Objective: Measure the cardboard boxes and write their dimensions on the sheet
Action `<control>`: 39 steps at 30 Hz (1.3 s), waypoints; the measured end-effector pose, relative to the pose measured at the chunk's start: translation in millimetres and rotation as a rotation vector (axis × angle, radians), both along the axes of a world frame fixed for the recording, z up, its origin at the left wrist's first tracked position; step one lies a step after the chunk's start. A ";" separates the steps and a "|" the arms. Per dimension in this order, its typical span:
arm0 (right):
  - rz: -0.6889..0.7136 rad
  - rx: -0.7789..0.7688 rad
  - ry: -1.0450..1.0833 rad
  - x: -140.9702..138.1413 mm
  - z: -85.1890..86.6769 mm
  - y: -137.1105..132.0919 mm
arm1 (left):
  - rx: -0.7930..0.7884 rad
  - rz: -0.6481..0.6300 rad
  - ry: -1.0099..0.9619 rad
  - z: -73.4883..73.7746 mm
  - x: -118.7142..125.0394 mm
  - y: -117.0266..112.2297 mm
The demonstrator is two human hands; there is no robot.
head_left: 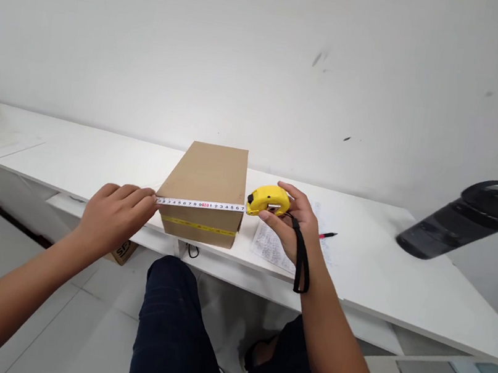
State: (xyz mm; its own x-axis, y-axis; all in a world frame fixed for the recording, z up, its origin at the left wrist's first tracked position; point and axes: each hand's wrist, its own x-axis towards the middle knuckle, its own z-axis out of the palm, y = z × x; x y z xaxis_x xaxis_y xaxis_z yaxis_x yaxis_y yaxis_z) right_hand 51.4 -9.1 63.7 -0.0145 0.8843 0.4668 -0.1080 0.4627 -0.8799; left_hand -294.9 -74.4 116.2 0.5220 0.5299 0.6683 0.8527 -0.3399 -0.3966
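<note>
A brown cardboard box [210, 181] with a yellow tape strip on its front stands near the front edge of a white table [380, 275]. My right hand [293, 221] is closed around a yellow tape measure [268, 200] just right of the box; its black strap hangs over my wrist. The white tape blade [199, 205] runs across the box's front top edge. My left hand [116, 216] pinches the blade's end at the box's left corner.
A printed sheet of paper [270, 246] and a red pen [328, 235] lie on the table right of the box. A dark bottle-like object [473, 217] sits at the right edge. Another carton [122, 250] lies under the table. My legs are below.
</note>
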 end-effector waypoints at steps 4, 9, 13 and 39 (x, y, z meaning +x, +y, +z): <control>0.031 -0.031 0.271 12.8 2.5 18.1 | 0.134 -0.131 0.063 1.6 25.0 -14.2; 0.075 -0.076 0.561 38.2 -7.5 26.5 | -0.021 -0.269 -0.144 -9.6 94.1 -1.7; 0.011 -0.187 0.704 68.9 -21.8 17.4 | -0.210 0.075 -0.308 -17.2 145.5 25.8; -0.013 -0.080 0.162 -50.0 47.4 26.8 | -0.467 0.057 -0.248 17.1 -34.4 19.2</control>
State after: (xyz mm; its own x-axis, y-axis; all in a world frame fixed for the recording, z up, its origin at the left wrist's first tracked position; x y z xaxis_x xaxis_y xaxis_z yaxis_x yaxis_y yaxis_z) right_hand 1.3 17.7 111.0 0.0670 0.9184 0.3900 -0.2461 0.3940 -0.8855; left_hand -329.3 -55.2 133.3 0.3398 0.8238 0.4538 0.9241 -0.3822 0.0019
